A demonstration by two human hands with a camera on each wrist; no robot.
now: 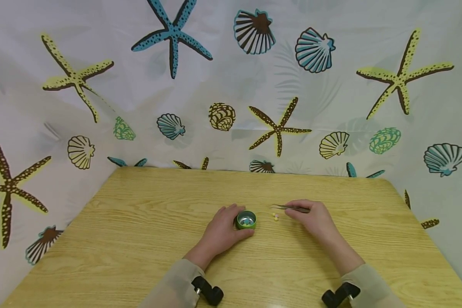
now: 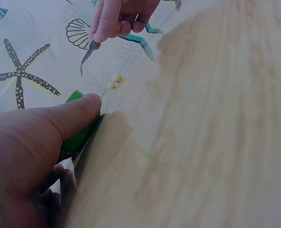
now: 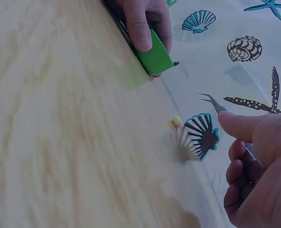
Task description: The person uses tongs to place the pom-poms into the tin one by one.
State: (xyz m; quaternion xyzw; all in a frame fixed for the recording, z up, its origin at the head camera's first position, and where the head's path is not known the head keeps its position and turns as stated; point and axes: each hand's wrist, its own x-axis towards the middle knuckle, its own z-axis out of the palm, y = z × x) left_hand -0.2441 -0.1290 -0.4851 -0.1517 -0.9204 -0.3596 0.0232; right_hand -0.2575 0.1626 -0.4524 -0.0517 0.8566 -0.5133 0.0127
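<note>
My left hand (image 1: 224, 227) grips a small round green tin (image 1: 246, 220) from its left side, thumb in front and fingers behind. The tin stands on the table with its silvery inside showing; a few small yellow and bluish pieces lie at its bottom. My right hand (image 1: 313, 218) pinches a pair of fine curved tweezers (image 3: 215, 102), their tips slightly apart with nothing between them. Just below the tweezers, a little cluster of yellow and pinkish beads (image 1: 276, 217) lies on the table between tin and right hand. In the left wrist view, the thumb (image 2: 81, 111) presses the tin's side.
The wooden table (image 1: 138, 231) spreads out around both hands. Behind it and at its sides hangs a white cloth (image 1: 200, 85) printed with starfish and shells. A black wrist mount (image 1: 207, 291) sits on each sleeve.
</note>
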